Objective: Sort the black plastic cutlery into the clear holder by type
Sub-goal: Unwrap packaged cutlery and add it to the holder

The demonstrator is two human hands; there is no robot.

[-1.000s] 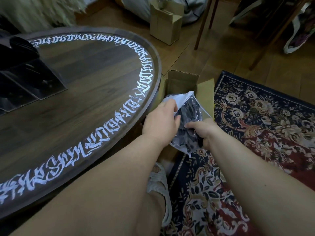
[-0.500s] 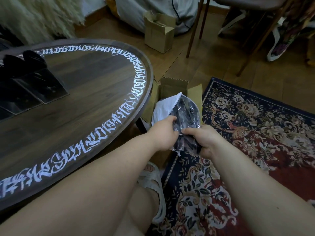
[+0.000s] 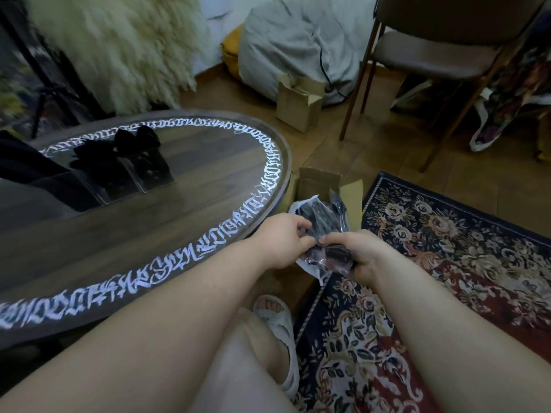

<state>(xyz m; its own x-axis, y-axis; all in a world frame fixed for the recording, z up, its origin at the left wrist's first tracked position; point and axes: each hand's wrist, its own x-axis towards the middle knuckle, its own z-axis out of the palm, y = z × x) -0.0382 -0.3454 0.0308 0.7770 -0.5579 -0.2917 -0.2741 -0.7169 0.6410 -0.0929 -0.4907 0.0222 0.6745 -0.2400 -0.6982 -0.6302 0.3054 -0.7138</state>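
Note:
A clear plastic bag of black cutlery (image 3: 323, 225) hangs between my hands, just right of the table edge and above an open cardboard box. My left hand (image 3: 283, 239) pinches the bag's near side with thumb and fingers. My right hand (image 3: 354, 251) grips the bag's lower part, fingers curled round it. The clear holder (image 3: 140, 174) stands on the far left of the round table, with black cutlery sticking out of its top. Its left part is cut off by dark shapes.
The round dark table (image 3: 167, 222) with white lettering on its rim fills the left. An open cardboard box (image 3: 319, 183) sits on the floor under the bag, a smaller box (image 3: 298, 102) farther back. A chair (image 3: 429, 55) stands at back right. A patterned rug (image 3: 447, 278) covers the right floor.
The view has tilted up, so more of the room shows. Both hands have drawn closer together on the bag, and the bag sits lower and more crumpled between them.

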